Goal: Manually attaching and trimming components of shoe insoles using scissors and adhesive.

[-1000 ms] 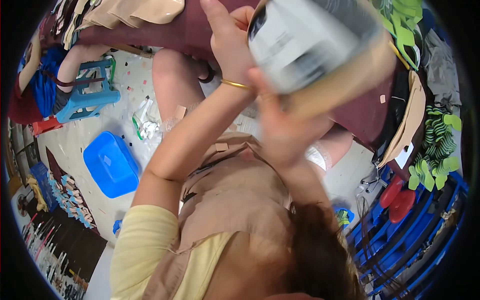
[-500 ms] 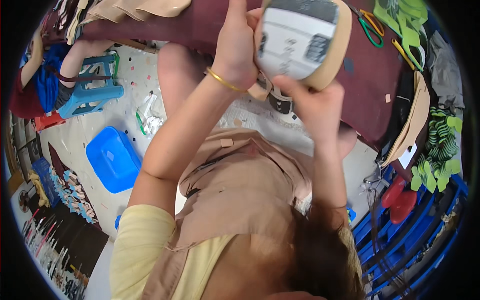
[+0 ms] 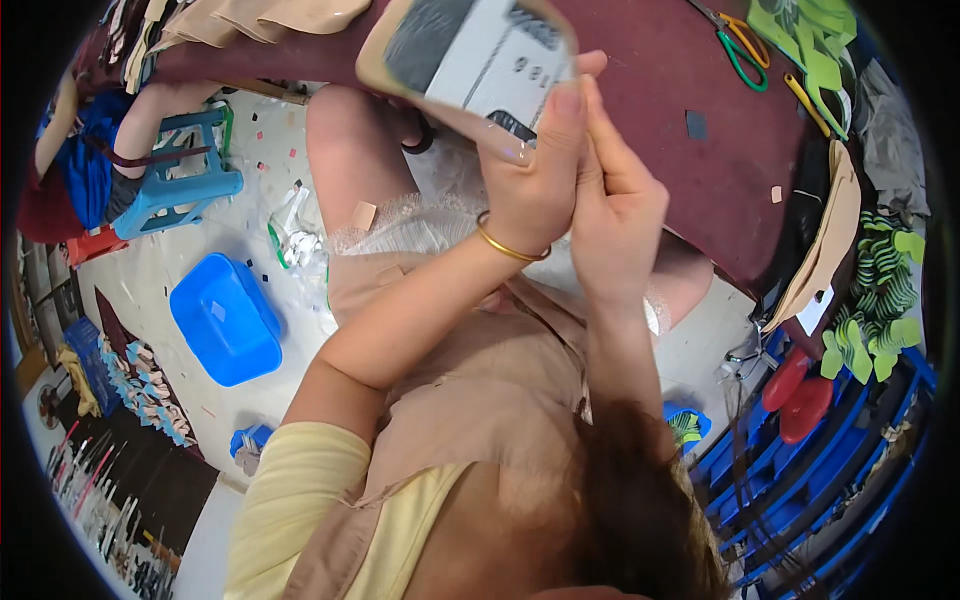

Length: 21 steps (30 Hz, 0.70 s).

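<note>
A flat beige piece (image 3: 455,65) with rounded corners, shaped somewhat like a shoe insole, is tilted over the near edge of the maroon-covered table. Its upper face carries white and dark grey printing. My left hand (image 3: 530,185), with a gold bangle at the wrist, grips its near right edge, thumb on the printed face. Pressed against the left thumb, my right hand (image 3: 620,205) is closed at the right end of the piece. The fingers behind it are mostly hidden.
On the table (image 3: 650,110) lie green-handled scissors (image 3: 740,65), a yellow-handled tool (image 3: 805,105) and green cut pieces (image 3: 800,40). Beige panels (image 3: 820,245) hang at the right edge. A blue basin (image 3: 225,320) and a blue stool (image 3: 190,170) stand on the floor, left. Another person (image 3: 85,150) sits there.
The beige piece has moved left and turned, so its rounded beige end points left. Both hands have come together at its right side, the left hand lower than before.
</note>
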### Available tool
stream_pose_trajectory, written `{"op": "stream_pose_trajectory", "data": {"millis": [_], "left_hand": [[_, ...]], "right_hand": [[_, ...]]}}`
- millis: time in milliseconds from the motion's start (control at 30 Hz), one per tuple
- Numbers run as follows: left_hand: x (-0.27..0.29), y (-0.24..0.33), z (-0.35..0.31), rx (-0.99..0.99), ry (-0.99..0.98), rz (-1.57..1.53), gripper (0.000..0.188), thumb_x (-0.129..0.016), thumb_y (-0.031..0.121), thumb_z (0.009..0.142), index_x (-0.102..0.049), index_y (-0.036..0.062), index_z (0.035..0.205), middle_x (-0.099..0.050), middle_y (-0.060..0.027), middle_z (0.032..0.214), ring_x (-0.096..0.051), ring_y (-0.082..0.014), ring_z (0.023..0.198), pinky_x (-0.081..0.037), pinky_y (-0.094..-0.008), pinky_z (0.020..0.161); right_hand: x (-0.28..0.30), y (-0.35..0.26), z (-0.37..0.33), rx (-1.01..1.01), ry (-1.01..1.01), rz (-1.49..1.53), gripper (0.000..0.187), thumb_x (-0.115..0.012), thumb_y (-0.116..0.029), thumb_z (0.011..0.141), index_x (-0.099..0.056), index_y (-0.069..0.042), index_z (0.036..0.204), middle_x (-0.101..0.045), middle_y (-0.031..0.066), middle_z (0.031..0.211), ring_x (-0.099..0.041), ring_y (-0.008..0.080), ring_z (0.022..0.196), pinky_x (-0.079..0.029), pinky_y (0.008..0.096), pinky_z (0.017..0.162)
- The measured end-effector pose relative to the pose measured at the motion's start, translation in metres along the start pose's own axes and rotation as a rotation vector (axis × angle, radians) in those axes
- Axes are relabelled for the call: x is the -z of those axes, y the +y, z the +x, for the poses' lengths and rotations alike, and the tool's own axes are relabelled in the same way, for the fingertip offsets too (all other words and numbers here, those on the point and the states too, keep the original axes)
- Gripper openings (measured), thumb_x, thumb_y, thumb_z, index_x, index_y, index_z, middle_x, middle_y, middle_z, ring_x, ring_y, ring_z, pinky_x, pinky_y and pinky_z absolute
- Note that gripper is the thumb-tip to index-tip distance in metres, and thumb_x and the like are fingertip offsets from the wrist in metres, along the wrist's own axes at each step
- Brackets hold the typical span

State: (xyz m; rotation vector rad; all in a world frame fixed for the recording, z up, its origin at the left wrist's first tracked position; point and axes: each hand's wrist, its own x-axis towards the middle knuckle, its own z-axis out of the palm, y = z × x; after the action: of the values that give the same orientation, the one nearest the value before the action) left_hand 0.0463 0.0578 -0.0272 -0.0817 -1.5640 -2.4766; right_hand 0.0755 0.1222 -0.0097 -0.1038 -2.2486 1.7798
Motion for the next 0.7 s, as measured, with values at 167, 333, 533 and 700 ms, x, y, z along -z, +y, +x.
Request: {"op": "stream_pose_trajectory", "data": {"millis": [167,333,533,700], "left_hand": [[0.0,-0.002,0.001,0.078,0.063,-0.161,0.033,-0.047,0.033,0.096,-0.055,0.001,0.095,-0.06,-0.0044,0.089,-0.052,-0.0066,0.074,-0.043,-0.0208,0.063],[0.019,0.004,0.019,0.327,-0.021,-0.152,0.042,-0.049,0.045,0.093,-0.056,0.0044,0.092,-0.058,-0.0014,0.082,-0.05,-0.0072,0.072,-0.042,-0.0211,0.063],[0.043,0.018,0.005,0.241,-0.512,-0.05,0.046,-0.048,0.048,0.092,-0.055,0.0047,0.106,-0.054,0.0002,0.088,-0.048,-0.0085,0.077,-0.041,-0.0236,0.067],[0.052,0.016,0.009,0.225,-0.613,-0.039,0.046,-0.049,0.046,0.092,-0.053,0.0033,0.11,-0.055,-0.0011,0.09,-0.05,-0.0106,0.081,-0.042,-0.0244,0.07]], "right_hand": [[-0.002,-0.003,-0.008,0.08,-0.082,0.008,0.04,-0.046,-0.022,0.096,-0.049,0.004,0.126,-0.052,0.0258,0.124,-0.056,0.0263,0.112,-0.044,0.033,0.091],[0.007,-0.005,-0.015,-0.022,-0.196,0.067,0.053,-0.039,-0.037,0.098,-0.052,0.009,0.12,-0.055,0.0245,0.119,-0.057,0.0285,0.11,-0.043,0.0341,0.093],[0.028,-0.015,0.03,-0.288,-0.201,0.236,0.035,-0.049,-0.026,0.096,-0.053,-0.001,0.073,-0.061,0.0057,0.065,-0.057,0.0089,0.063,-0.045,0.0222,0.059],[0.032,-0.014,0.033,-0.214,-0.319,0.047,0.032,-0.051,-0.024,0.095,-0.051,-0.001,0.072,-0.059,0.0047,0.059,-0.052,0.0068,0.055,-0.041,0.0238,0.05]]}}
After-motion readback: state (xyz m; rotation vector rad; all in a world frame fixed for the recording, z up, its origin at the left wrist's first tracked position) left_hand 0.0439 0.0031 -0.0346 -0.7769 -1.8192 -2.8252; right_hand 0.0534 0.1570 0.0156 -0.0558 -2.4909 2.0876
